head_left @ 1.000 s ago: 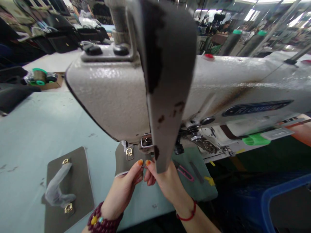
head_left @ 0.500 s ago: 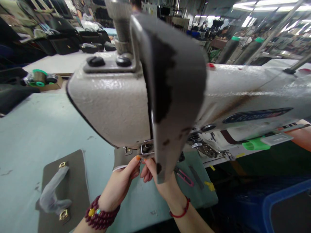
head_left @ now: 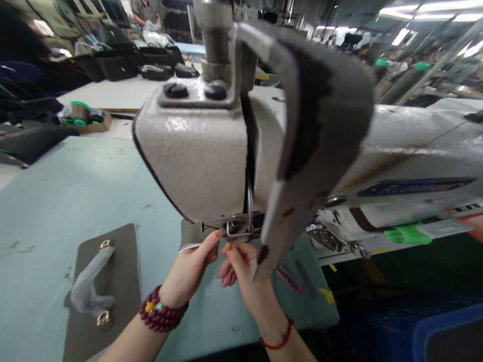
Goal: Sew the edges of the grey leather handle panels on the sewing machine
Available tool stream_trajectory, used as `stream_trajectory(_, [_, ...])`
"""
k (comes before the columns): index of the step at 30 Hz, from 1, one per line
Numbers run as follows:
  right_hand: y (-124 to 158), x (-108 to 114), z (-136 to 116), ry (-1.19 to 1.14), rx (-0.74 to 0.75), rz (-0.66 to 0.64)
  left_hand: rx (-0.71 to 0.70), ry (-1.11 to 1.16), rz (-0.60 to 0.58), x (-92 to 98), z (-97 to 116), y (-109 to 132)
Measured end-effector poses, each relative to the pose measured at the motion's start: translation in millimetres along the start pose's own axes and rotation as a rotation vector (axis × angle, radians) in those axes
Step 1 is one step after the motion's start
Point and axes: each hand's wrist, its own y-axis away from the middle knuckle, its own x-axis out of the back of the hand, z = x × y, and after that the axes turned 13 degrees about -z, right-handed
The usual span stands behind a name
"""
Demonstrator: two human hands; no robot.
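Observation:
Just below the white sewing machine head [head_left: 192, 161], both hands meet near the needle area. My left hand [head_left: 190, 271], with a beaded bracelet, is closed in a pinch, its thumb tip close to the metal parts. What it pinches is too small to make out. My right hand [head_left: 245, 269] is beside it, thumb against the curled fingers; anything between them cannot be made out. Behind my left hand, a grey panel [head_left: 190, 234] with a white edge lies partly hidden under the machine. The curved metal guard [head_left: 302, 151] covers part of the view by my right hand.
A grey panel [head_left: 124, 281] with a plastic-wrapped handle [head_left: 88, 286] and gold buckles lies left on the pale green table [head_left: 162, 211]. Pink thread snips [head_left: 289, 280] lie right of my right hand. A blue bin [head_left: 422, 327] stands lower right; a box of spools [head_left: 88, 123] sits back left.
The camera view has shifted, so the machine appears further right and more of its needle area shows. My right hand's thumb has drawn slightly away from my left thumb.

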Motion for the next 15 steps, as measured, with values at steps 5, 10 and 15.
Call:
stream_trajectory(5, [7.1, 0.6, 2.3, -0.036, -0.021, -0.016, -0.055, -0.077, 0.077, -7.6, -0.6, 3.1])
stream_trajectory(10, [14.3, 3.2, 1.1, -0.039, -0.023, -0.035, -0.035, -0.212, 0.199, -16.9, -6.9, 7.8])
stream_trajectory(15, [23.1, 7.7, -3.3, -0.021, -0.008, -0.07, -0.087, -0.263, 0.386, -34.4, -9.2, 9.9])
